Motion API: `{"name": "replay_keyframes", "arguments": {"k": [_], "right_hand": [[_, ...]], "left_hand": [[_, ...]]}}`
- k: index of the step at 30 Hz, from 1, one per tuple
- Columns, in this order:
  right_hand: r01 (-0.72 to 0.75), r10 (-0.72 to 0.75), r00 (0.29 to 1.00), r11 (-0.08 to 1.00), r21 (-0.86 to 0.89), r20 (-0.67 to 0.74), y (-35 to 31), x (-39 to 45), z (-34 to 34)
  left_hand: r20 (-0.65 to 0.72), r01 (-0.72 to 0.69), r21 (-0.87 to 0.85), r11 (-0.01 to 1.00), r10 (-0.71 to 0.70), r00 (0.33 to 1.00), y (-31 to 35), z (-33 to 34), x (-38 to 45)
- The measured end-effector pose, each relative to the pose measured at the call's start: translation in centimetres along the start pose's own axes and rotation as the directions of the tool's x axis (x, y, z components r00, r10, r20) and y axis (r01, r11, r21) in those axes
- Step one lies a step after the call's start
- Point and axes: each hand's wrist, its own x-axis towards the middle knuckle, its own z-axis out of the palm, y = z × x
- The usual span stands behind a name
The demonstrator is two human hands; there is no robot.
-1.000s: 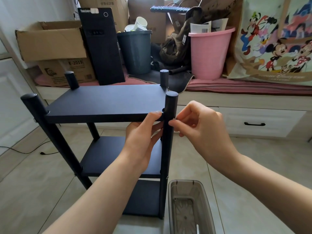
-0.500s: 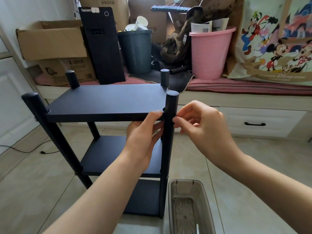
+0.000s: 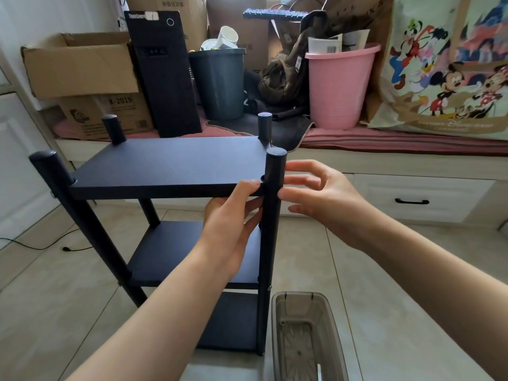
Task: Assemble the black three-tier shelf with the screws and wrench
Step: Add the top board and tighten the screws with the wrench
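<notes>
The left hand point(image 3: 231, 229) is pinching the black shelf point(image 3: 170, 163) at its near edge; the right hand point(image 3: 324, 196), fingers apart, is touching the near right post point(image 3: 272, 215) beside open tiled floor point(image 3: 316, 270).

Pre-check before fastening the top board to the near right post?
1. Top board seated level at the near right post: ok.
2. Left hand holds the board's corner: ok.
3. Right hand at the post: ok, fingers relaxed.
4. Screw in the right hand: cannot tell.
5. Wrench within reach: cannot tell, none in view.
6. Clear bin beside the post, small ring inside: ok.
</notes>
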Motion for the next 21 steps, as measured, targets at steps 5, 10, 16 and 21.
{"name": "replay_keyframes", "arguments": {"k": [5,10,16,21], "right_hand": [[-0.061,-0.025,0.934,0.971,0.23,0.357,-0.3,1.5,-0.7],[-0.064,-0.023,0.928,0.973,0.221,0.372,0.0,2.2,-0.6],[-0.092,0.027,0.944,0.978,0.186,0.329,0.0,2.9,-0.9],[-0.097,0.028,0.929,0.981,0.17,0.37,-0.2,3.1,-1.1]], "left_hand": [[-0.017,-0.017,0.033,0.999,0.017,1.0,0.2,0.0,-0.1],[-0.131,0.021,0.221,0.975,0.008,0.991,1.3,-0.3,-1.2],[0.167,-0.4,0.884,0.241,0.637,0.752,2.2,-1.1,-3.2],[0.406,-0.378,0.907,-0.185,0.62,0.671,2.8,-1.2,-2.4]]}}
